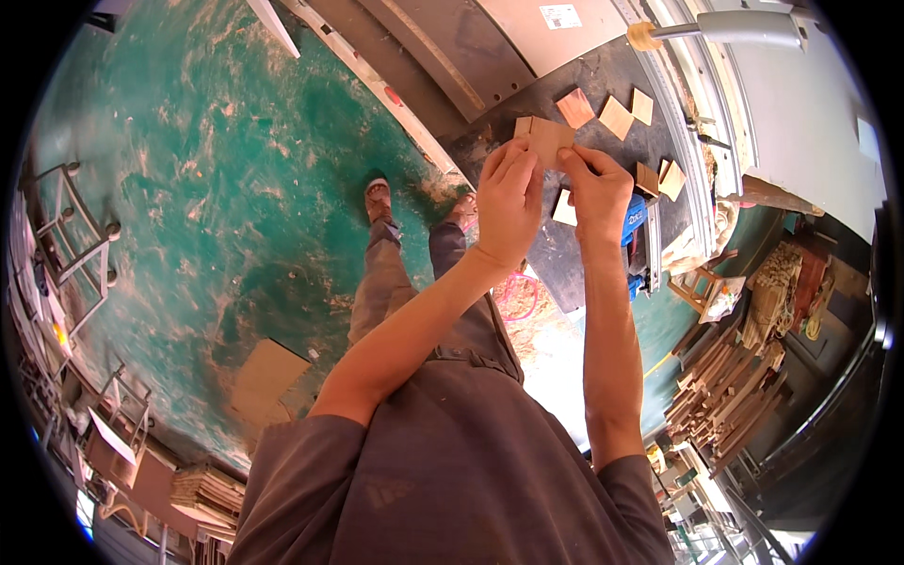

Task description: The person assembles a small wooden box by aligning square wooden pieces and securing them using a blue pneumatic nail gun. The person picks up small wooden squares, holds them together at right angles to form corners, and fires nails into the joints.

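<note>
Up over the dark work table (556, 254), both my hands are closed on a small light-brown wooden piece (549, 139). A seam or edge shows near its left end, so I cannot tell whether it is one piece or two held together. My left hand (511, 188) pinches it from the lower left. On its right side, the thumb and fingertips of my right hand (601, 188) grip it. Beyond my hands lie a reddish wooden square (575, 108) and two paler wooden squares, one a light wooden square (617, 119). Another pale piece (565, 208) lies between my wrists.
Right of my right hand are a brown block (647, 179), pale offcuts (671, 179) and a blue object (634, 218). Metal rails (678, 113) run along the table. Stacked wood strips (725, 395) stand at the right. Cardboard (268, 377) lies on the dusty green floor (235, 188).
</note>
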`<state>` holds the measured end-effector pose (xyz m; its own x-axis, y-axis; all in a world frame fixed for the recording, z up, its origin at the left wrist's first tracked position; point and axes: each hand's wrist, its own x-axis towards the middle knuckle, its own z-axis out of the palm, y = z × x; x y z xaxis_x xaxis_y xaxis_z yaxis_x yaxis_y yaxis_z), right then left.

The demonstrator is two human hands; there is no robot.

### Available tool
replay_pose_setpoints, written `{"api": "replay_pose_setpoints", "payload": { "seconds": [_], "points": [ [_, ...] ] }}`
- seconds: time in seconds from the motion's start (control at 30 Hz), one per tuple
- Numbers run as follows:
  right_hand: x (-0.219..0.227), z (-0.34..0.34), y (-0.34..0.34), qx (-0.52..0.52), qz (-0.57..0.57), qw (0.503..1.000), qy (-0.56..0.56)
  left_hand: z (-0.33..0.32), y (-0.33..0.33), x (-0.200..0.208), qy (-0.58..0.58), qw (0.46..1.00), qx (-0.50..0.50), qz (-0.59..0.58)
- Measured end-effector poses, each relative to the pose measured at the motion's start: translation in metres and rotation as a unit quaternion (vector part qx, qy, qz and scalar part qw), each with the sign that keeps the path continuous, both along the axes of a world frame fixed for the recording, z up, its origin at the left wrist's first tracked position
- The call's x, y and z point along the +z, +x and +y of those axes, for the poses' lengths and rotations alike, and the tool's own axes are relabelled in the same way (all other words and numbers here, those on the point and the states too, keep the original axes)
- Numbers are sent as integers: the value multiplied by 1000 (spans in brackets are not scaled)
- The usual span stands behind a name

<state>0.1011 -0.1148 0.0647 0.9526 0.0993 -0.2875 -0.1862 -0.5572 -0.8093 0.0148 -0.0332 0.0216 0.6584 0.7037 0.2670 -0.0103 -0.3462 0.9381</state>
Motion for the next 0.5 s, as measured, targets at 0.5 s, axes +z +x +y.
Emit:
{"api": "replay_pose_setpoints", "payload": {
  "seconds": [0.5],
  "points": [
    [5,0,6,-59,116,986,109,-15,6,2,-24,999,40,-5]
  ]
}}
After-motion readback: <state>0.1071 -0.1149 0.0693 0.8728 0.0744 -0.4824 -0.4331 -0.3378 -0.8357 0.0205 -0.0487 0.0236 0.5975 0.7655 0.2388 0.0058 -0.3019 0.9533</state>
